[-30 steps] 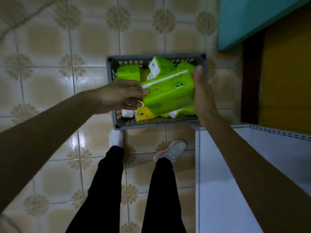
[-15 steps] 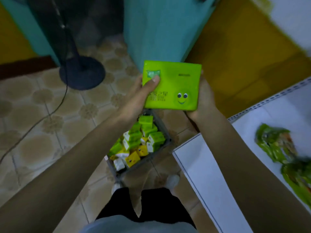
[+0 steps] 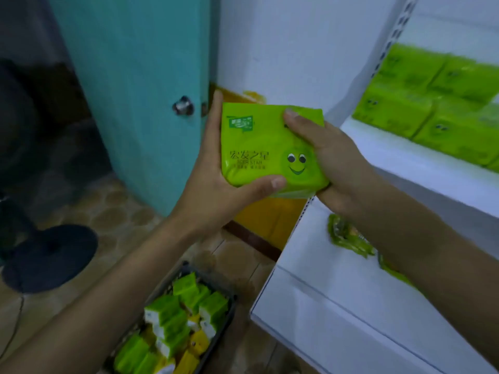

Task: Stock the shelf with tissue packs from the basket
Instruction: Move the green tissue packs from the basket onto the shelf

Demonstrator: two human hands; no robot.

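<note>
Between my two hands, just left of the white metal shelf (image 3: 421, 171), the bright green soft plastic tissue pack (image 3: 270, 147) is held in the air, printed face toward me. My left hand (image 3: 216, 184) grasps its left side, thumb laid over the lower edge; my right hand (image 3: 332, 163) grasps the right side, fingers across the upper front. For this step I would carry it to the right onto the upper board and set it flat beside the row of same green packs (image 3: 432, 114), smile turned like theirs. I would not squeeze, because the wrapper looks soft, and would let go only when it rests. On the front I read the characters 宏发之星, below them a Latin line ending in STAR, and a smiling face (image 3: 297, 161); the small dark green label (image 3: 240, 124) is too blurred. Down on the floor, the dark grey plastic basket (image 3: 229, 317) holds more green and yellow packs (image 3: 175, 319).
</note>
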